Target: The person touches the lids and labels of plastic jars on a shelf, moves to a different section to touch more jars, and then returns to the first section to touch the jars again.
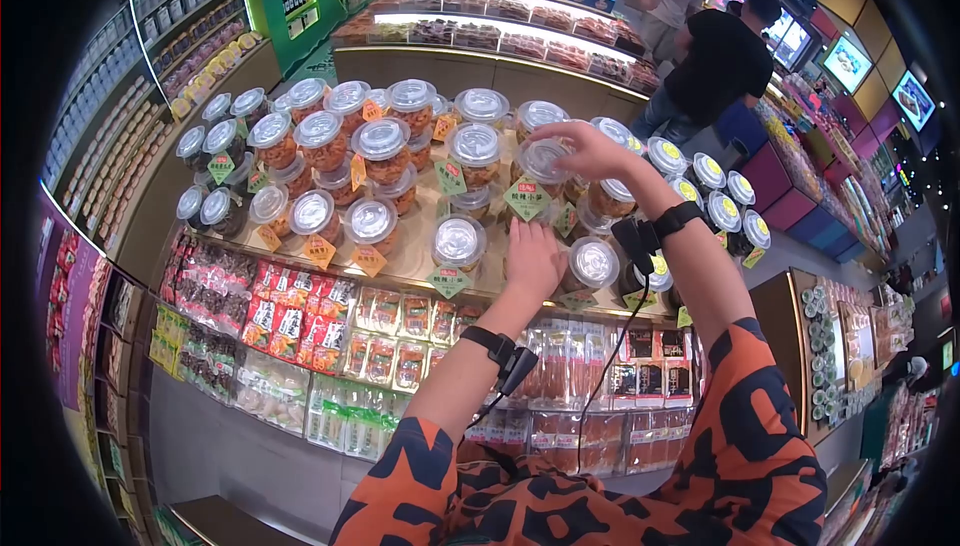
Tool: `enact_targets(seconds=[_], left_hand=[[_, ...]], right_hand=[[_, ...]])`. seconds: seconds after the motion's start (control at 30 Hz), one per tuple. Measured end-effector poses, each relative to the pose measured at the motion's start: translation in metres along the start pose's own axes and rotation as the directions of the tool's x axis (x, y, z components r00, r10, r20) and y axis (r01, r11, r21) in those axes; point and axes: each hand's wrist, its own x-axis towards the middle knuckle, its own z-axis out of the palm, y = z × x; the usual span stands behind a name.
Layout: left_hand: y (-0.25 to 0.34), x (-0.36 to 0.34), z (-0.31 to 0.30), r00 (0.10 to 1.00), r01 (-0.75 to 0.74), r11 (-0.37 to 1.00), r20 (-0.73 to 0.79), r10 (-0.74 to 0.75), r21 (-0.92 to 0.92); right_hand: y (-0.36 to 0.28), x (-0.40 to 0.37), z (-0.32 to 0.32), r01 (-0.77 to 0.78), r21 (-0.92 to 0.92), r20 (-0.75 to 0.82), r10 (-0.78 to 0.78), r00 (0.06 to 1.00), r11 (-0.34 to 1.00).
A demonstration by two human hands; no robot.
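Note:
My left hand [535, 258] is at the front of the display, palm down, its fingers stretched out just below a green diamond tag [527, 199]. Whether its fingertips touch the container behind that tag is hard to tell. Above and to the right, my right hand [590, 151] hovers with curved, parted fingers beside the clear lid of a jar [543, 160]. Nothing shows between those fingers. A lidded jar [459, 243] stands left of my left hand, and another [592, 263] stands to its right.
Stacked jars with orange food [381, 146] fill the left of the wooden display [400, 271]. Yellow-labelled jars [708, 171] are on the right. Packaged snacks [390, 341] line the front below. Beyond stands a person in black [722, 61], near another person. A black cable hangs from my right wrist.

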Motion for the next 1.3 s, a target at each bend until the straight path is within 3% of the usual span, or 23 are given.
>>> enact_targets(seconds=[0.07,0.13,0.2,0.33,0.43,0.53,0.63,0.7,0.8,0.87,0.93,0.97,1.03,1.3], left_hand=[[0.0,0.001,0.003,1.0,0.007,1.0,-0.003,-0.007,0.016],[0.001,0.002,0.009,1.0,0.013,1.0,-0.007,-0.013,0.029],[0.0,0.002,0.015,0.992,0.028,0.998,-0.126,-0.021,0.05],[-0.001,0.0,0.013,0.992,0.022,0.998,-0.124,-0.015,0.055],[-0.001,-0.001,0.003,1.0,0.009,1.0,-0.019,-0.009,-0.01],[-0.002,-0.002,0.001,0.999,0.002,1.0,-0.049,-0.002,-0.002],[-0.005,-0.003,0.009,0.994,-0.031,0.999,-0.105,0.028,-0.028],[-0.004,-0.003,0.007,0.97,-0.095,0.995,-0.227,0.091,-0.008],[0.001,-0.005,-0.005,0.981,-0.15,0.984,-0.135,0.137,-0.096],[0.005,-0.005,0.002,0.957,-0.201,0.975,-0.23,0.176,-0.092],[0.015,-0.006,0.003,0.91,-0.37,0.905,-0.278,0.307,-0.211],[0.021,-0.007,0.002,0.905,-0.378,0.903,-0.288,0.314,-0.205],[0.035,-0.01,-0.003,0.899,-0.434,0.85,-0.205,0.387,-0.298],[0.051,-0.013,0.012,0.899,-0.436,0.881,-0.146,0.414,-0.185]], right_hand=[[0.001,-0.01,-0.009,-0.003,0.027,-0.069,0.005,0.998,1.0],[0.006,-0.023,-0.021,-0.13,-0.031,-0.211,0.121,0.97,0.991],[0.006,-0.04,-0.031,-0.157,-0.127,-0.239,0.124,0.963,0.979],[0.015,-0.07,-0.037,-0.229,-0.22,-0.343,0.144,0.928,0.948],[0.023,-0.086,-0.037,-0.37,-0.488,-0.291,0.252,0.923,0.791],[0.033,-0.094,-0.029,-0.434,-0.519,-0.302,0.317,0.899,0.737],[0.039,-0.096,-0.028,-0.413,-0.5,-0.303,0.293,0.907,0.762],[0.035,-0.095,-0.027,-0.426,-0.464,-0.302,0.314,0.9,0.777],[0.03,-0.092,-0.027,-0.427,-0.469,-0.28,0.328,0.902,0.773],[0.034,-0.09,-0.027,-0.414,-0.469,-0.264,0.324,0.909,0.78],[0.031,-0.089,-0.029,-0.412,-0.479,-0.258,0.325,0.91,0.775],[0.031,-0.089,-0.029,-0.409,-0.481,-0.233,0.336,0.912,0.776],[0.036,-0.089,-0.03,-0.389,-0.478,-0.225,0.318,0.921,0.787],[0.03,-0.093,-0.038,-0.358,-0.445,-0.153,0.324,0.933,0.821]])
